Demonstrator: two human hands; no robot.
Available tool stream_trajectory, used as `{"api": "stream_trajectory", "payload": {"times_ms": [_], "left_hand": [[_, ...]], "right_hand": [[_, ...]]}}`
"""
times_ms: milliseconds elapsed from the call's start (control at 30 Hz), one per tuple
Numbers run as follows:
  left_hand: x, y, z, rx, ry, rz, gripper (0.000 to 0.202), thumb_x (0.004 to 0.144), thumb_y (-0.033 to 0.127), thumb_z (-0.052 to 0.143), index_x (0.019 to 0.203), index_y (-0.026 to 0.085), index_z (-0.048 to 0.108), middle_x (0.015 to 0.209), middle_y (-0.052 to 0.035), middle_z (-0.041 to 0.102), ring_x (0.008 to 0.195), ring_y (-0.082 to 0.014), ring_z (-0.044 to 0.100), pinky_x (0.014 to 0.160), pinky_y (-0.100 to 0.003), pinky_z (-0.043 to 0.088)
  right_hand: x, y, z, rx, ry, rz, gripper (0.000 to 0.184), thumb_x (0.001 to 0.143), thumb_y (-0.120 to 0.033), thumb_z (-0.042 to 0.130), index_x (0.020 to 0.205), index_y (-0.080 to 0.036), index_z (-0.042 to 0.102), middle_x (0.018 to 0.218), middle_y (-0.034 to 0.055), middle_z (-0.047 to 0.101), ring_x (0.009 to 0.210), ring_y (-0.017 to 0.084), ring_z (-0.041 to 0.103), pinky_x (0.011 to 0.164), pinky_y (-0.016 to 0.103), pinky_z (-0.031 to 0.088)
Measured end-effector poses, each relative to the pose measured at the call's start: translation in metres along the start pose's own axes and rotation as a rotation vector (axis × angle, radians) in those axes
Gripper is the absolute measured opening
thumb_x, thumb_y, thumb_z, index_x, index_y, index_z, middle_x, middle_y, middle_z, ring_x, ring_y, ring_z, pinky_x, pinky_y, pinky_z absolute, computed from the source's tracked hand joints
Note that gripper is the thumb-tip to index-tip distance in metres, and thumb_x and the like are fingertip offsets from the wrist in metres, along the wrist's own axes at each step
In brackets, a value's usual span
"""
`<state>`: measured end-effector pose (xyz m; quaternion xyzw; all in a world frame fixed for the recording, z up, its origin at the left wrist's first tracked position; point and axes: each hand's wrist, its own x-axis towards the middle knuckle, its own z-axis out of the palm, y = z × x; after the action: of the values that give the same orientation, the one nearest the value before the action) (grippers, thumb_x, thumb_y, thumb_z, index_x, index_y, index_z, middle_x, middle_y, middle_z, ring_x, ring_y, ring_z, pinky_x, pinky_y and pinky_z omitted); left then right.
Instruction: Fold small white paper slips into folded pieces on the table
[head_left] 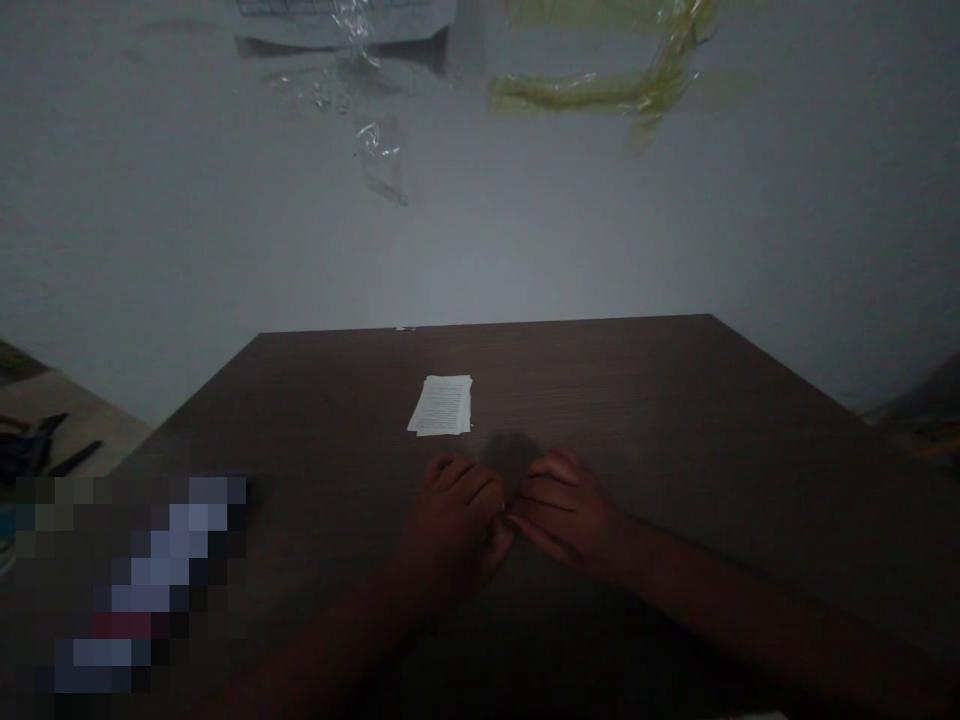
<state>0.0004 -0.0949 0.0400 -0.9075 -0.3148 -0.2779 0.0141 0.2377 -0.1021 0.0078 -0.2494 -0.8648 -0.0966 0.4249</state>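
Low over the front middle of the dark table, my left hand (465, 510) and my right hand (566, 510) meet at the fingertips. Both are closed, with fingers curled inward and thumbs pressed in. A tiny pale spot shows where the tips touch, but the dim light hides what is pinched there, if anything. Just beyond my left hand lies a small stack of printed paper sheets (442, 405), its edges slightly uneven. Neither hand touches the stack.
The dark wood-grain table (600, 390) stands against a pale wall (480, 240) with yellow tape (585, 92) and clear tape (381, 150) on it. A blurred-out object (157, 570) sits at the table's left. A small white scrap (406, 328) lies at the back edge.
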Motion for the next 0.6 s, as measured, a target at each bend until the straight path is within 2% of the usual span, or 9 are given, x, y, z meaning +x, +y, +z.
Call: {"api": "stream_trajectory", "payload": {"times_ms": [200,333,500,600], "left_hand": [[-0.002,-0.021,-0.006,0.079,0.021,-0.021,0.026,0.081,0.003,0.072,0.096,0.024,0.068,0.095,-0.0032,0.083,0.089,-0.0287,0.076,0.094,-0.048,0.061],[-0.005,-0.033,-0.011,0.041,0.042,-0.06,0.021,0.087,0.007,0.07,0.096,0.026,0.067,0.097,-0.0039,0.081,0.093,-0.0295,0.078,0.093,-0.047,0.063],[-0.007,-0.029,-0.007,-0.101,0.089,-0.01,0.026,0.1,0.015,0.071,0.123,0.025,0.076,0.121,-0.0101,0.086,0.113,-0.0325,0.081,0.102,-0.048,0.066],[-0.007,-0.027,0.001,-0.136,0.054,0.072,0.022,0.105,0.012,0.071,0.119,0.026,0.08,0.11,-0.006,0.087,0.101,-0.0292,0.082,0.098,-0.047,0.066]], "right_hand": [[-0.001,0.007,-0.007,0.008,0.042,0.024,0.012,0.114,-0.015,0.075,0.122,-0.022,0.082,0.101,0.004,0.088,0.095,0.025,0.076,0.085,0.044,0.06],[-0.004,0.013,-0.008,0.038,0.048,0.07,0.011,0.116,-0.016,0.074,0.122,-0.023,0.08,0.102,0.0041,0.087,0.092,0.024,0.077,0.087,0.044,0.065],[-0.004,0.016,-0.005,0.089,0.061,0.073,0.009,0.12,-0.021,0.07,0.119,-0.025,0.078,0.098,0.0037,0.085,0.091,0.024,0.077,0.089,0.043,0.068],[-0.004,0.016,-0.002,0.118,0.051,0.078,0.008,0.119,-0.021,0.07,0.118,-0.025,0.077,0.098,0.003,0.084,0.092,0.023,0.077,0.089,0.042,0.068]]}}
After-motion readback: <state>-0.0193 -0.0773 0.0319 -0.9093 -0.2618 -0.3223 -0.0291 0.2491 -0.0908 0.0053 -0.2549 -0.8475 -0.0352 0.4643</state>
